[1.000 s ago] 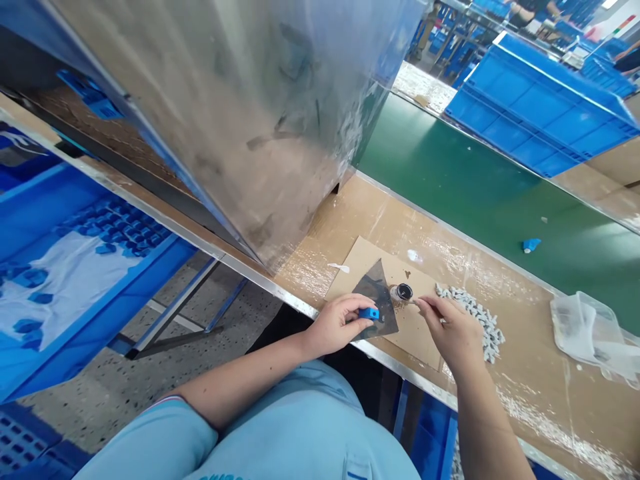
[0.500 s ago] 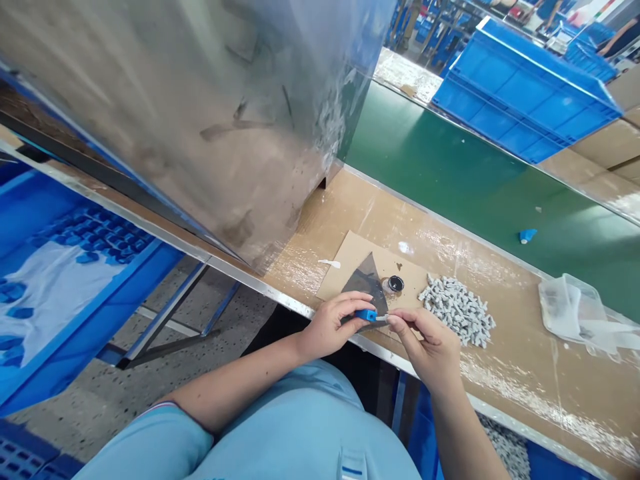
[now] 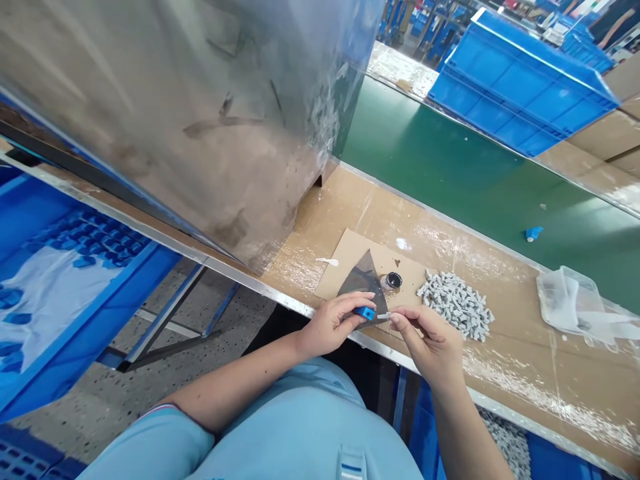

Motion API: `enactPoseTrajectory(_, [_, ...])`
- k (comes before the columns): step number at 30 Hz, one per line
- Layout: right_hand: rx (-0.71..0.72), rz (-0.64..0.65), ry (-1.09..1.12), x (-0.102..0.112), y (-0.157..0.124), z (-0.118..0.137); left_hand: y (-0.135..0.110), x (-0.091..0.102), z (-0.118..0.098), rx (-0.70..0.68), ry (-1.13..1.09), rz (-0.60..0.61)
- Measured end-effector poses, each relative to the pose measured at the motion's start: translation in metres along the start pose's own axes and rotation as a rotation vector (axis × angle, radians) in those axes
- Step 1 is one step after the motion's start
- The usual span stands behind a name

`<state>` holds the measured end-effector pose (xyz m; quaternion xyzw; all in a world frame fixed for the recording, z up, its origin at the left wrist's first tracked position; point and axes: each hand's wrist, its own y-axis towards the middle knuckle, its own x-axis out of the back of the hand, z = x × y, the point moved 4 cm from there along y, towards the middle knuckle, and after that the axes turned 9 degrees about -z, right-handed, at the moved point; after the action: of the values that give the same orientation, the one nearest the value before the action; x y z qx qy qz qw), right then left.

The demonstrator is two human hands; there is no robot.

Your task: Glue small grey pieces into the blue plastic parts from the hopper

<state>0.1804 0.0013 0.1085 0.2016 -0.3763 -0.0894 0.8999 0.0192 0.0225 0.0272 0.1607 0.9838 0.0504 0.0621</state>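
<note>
My left hand [image 3: 334, 324] is closed around a small blue plastic part [image 3: 365, 312], its end with a hole facing my right hand. Between the thumb and forefinger of my right hand [image 3: 431, 340] is a small light grey piece [image 3: 384, 315], pointing at the blue part with a narrow gap between them. Beneath the hands lies a dark triangular sheet [image 3: 361, 279] on a piece of cardboard [image 3: 345, 250]. A small pot of black liquid [image 3: 393, 281] stands beside the sheet. To the right is a heap of small grey pieces [image 3: 456, 305].
A large plastic-covered box [image 3: 200, 133] stands at the left of the bench. Behind runs a green conveyor belt [image 3: 430, 157] carrying a blue piece [image 3: 533, 233]. A clear tray [image 3: 565, 303] sits at the right. Blue crates [image 3: 520, 80] stand beyond; a blue bin [image 3: 100, 293] is lower left.
The grey piece in my right hand has drawn slightly away from the blue part, opening a small gap. The camera view has shifted a little.
</note>
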Motion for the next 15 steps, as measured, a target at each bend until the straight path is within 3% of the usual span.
enactPoseTrajectory(3, [-0.007,0.008,0.0,-0.001,-0.001,-0.001,-0.003,-0.006,0.007,0.234,-0.206,0.06])
enactPoseTrajectory(5, [-0.003,0.012,-0.001,-0.002,-0.002,-0.001,-0.005,-0.008,0.008,0.288,-0.244,0.079])
enactPoseTrajectory(11, [0.072,0.023,-0.028,-0.004,-0.003,0.005,-0.004,-0.001,-0.002,-0.02,0.053,0.052])
enactPoseTrajectory(15, [0.106,0.03,-0.056,-0.004,-0.001,0.009,-0.004,-0.002,-0.007,-0.13,0.194,0.095])
